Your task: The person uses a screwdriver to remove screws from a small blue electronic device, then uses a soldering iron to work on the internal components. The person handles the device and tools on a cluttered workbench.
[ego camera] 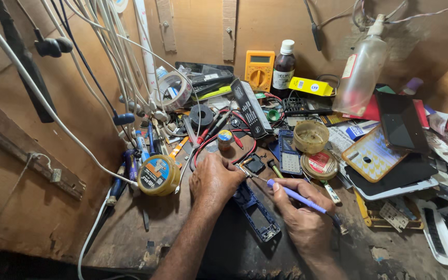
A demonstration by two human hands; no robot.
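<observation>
My right hand point(307, 218) grips a blue-handled soldering iron point(294, 196) like a pen, its metal tip pointing up-left toward my left hand. My left hand point(214, 179) rests on the wooden bench with fingers closed, pinching a small metal part at its fingertips where the iron's tip meets it. A dark blue phone frame point(257, 215) lies flat on the bench between both hands. A small black component point(255, 164) sits just beyond the fingertips.
Yellow glue tin point(158, 175) to the left. Phone keypad board point(289, 155), round tins point(311, 136), a red-lidded tin point(319, 165) ahead. Yellow multimeter point(259, 70), dark bottle point(284, 67), spray bottle point(361, 70) at the back. Phones and covers point(374, 153) crowd the right; cables point(105, 41) hang left.
</observation>
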